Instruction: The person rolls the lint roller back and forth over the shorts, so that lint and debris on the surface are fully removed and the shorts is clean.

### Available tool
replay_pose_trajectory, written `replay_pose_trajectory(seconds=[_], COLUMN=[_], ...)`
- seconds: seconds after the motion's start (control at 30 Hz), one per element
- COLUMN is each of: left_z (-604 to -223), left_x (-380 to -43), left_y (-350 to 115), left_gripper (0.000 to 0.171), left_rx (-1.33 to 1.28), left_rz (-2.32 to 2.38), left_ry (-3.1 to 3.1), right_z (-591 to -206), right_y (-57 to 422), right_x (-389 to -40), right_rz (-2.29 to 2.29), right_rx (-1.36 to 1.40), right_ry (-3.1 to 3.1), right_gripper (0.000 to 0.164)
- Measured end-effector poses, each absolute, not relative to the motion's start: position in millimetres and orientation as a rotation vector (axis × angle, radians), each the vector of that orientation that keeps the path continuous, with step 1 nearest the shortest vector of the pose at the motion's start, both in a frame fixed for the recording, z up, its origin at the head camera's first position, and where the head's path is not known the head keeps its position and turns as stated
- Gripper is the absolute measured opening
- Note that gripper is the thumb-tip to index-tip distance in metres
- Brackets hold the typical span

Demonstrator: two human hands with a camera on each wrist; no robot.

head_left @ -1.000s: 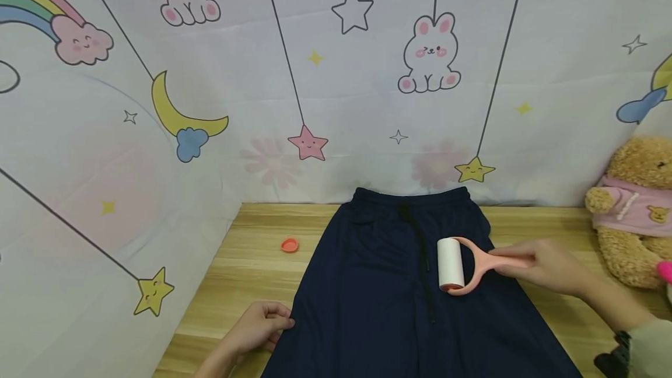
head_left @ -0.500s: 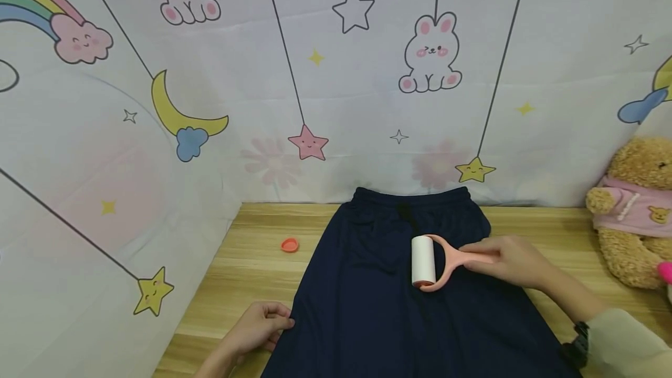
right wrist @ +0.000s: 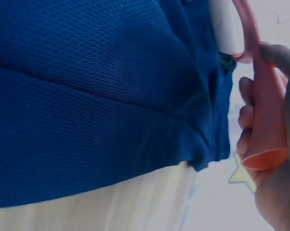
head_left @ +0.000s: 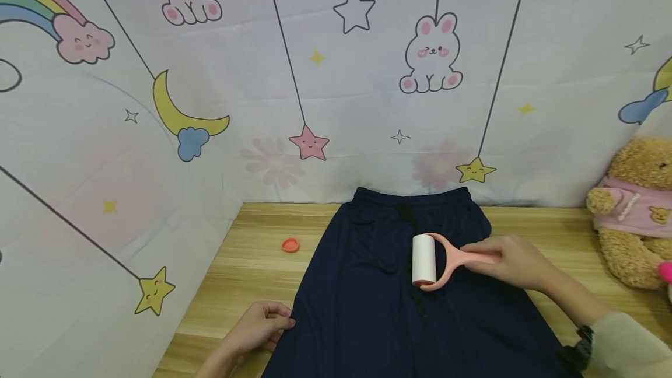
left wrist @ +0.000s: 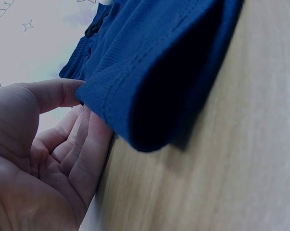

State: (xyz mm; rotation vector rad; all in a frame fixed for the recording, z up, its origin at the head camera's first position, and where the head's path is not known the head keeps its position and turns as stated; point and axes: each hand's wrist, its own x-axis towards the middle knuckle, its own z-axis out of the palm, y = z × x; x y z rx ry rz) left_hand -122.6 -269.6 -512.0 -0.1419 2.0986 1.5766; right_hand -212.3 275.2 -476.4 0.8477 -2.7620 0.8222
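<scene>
Navy shorts [head_left: 357, 308] lie spread with the waistband at the back and a dark drawstring at the middle. My left hand [head_left: 257, 325] pinches their left edge; in the left wrist view the thumb and fingers hold the fabric [left wrist: 130, 77] beside an open leg hem. My right hand [head_left: 517, 261] grips the pink handle of a lint roller [head_left: 424, 260], whose white roll sits over the upper middle of the shorts. In the right wrist view fingers wrap round the handle [right wrist: 267, 110], and small pale specks dot the cloth.
A small orange-red cap [head_left: 290, 244] lies on the wooden table [head_left: 262, 220] left of the shorts. At the right sits a teddy bear [head_left: 632, 209] in a pink top. A white cartoon-printed cloth [head_left: 362, 104] stands behind and along the left side.
My right hand has moved the lint roller left across the shorts, then held almost still over the last half second. My left hand has stayed at the shorts' edge.
</scene>
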Motion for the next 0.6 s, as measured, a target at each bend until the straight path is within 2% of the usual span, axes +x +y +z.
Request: replay_pose_trajectory(seconds=[0.2,0.6], left_z=[-510,-508], left_x=[-122,-122], left_y=[-269,-267], left_gripper=[0.019,0.019], left_rx=[-0.146,-0.130], left_rz=[1.576,1.600], left_ry=[2.101,2.087], right_z=[-466,-455], right_y=[275,261], right_x=[-202,-166], right_rz=[0.883,0.931], right_rx=[0.849,1.099], right_ry=[-2.719,-2.576], right_gripper=[0.028,0.033])
